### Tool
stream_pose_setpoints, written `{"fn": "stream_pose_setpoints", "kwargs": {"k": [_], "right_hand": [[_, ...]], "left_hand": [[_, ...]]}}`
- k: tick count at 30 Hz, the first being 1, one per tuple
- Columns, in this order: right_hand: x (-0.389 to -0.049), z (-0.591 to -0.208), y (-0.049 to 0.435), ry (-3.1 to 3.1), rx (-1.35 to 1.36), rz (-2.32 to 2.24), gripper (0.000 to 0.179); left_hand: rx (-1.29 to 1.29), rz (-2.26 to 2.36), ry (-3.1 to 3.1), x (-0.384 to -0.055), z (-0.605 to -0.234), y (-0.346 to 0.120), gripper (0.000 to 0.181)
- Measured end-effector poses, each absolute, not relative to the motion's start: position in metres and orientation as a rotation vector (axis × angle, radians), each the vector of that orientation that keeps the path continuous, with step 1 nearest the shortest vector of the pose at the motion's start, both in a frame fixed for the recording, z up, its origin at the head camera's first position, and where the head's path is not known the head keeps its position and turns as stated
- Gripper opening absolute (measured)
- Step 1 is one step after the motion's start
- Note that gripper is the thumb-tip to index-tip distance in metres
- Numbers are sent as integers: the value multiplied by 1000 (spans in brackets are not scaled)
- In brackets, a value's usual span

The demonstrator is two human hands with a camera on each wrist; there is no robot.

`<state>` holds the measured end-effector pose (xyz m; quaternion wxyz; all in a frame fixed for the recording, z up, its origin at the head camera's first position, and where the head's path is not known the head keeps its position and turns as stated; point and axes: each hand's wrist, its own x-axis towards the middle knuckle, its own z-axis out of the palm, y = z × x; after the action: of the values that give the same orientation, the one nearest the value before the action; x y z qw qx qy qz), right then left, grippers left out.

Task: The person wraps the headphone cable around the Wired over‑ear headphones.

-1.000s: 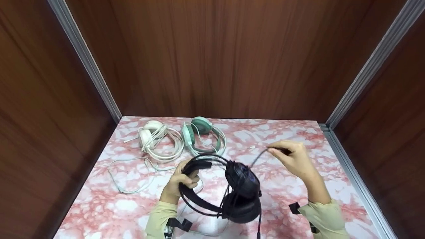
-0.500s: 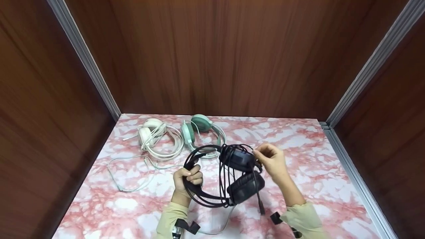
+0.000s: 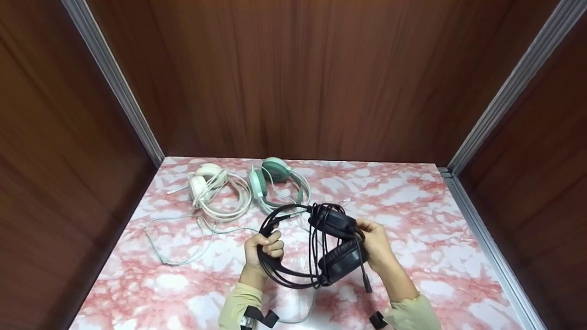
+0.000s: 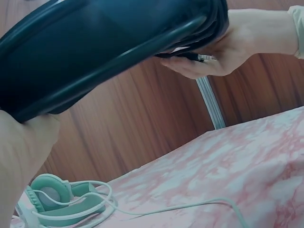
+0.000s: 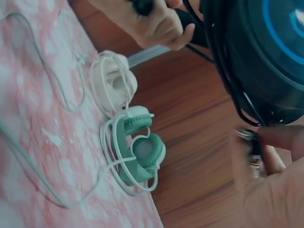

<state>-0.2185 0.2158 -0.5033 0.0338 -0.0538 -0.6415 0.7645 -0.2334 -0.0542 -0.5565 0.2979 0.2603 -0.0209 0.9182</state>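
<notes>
A black headset (image 3: 341, 265) is held up over the table, its cable wound in loops around the band and earcups. My left hand (image 3: 265, 250) grips its headband with curled fingers. Behind the earcups on the other side is my right hand (image 3: 378, 243), partly hidden by them in the head view. In the right wrist view that hand pinches the cable's black audio plugs (image 5: 255, 146), metal tips showing, close beside an earcup ringed in blue. The boom microphone (image 3: 367, 283) hangs down from the lower right of the headset.
On the pink-and-white marbled table (image 3: 174, 293), a white headset (image 3: 199, 188) lies at the back left. Next to it is a green headset (image 3: 257, 183). A pale green cable (image 3: 156, 245) loops across the left side. Brown wood-grain panels (image 3: 293, 82) enclose three sides.
The right hand has come in from the right, where it held out the cable end, to the earcups. The black headset has turned, its cable loops now facing up.
</notes>
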Motion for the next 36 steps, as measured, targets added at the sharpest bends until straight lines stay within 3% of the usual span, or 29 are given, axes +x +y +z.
{"fn": "stream_pose_setpoints", "kwargs": {"k": [5, 12, 15, 20, 29, 36], "right_hand": [[-206, -496, 227, -1985, -24, 2595, 23], [-195, -482, 240, -2205, 292, 2752, 52], [-192, -483, 236, -2302, 294, 2651, 49], [-191, -494, 227, -2318, 225, 2591, 62], [-191, -506, 227, -2145, 188, 2642, 46], [-198, -513, 244, -1936, -5, 2735, 28]], "left_hand": [[607, 2443, 90, -236, -555, -60, 32], [519, 2439, 361, -238, -549, -65, 32], [507, 2433, 568, -239, -545, -64, 33], [520, 2416, 737, -238, -545, -64, 34], [403, 2466, 1040, -238, -541, -60, 24], [132, 2444, 1696, -244, -534, -67, 45]]}}
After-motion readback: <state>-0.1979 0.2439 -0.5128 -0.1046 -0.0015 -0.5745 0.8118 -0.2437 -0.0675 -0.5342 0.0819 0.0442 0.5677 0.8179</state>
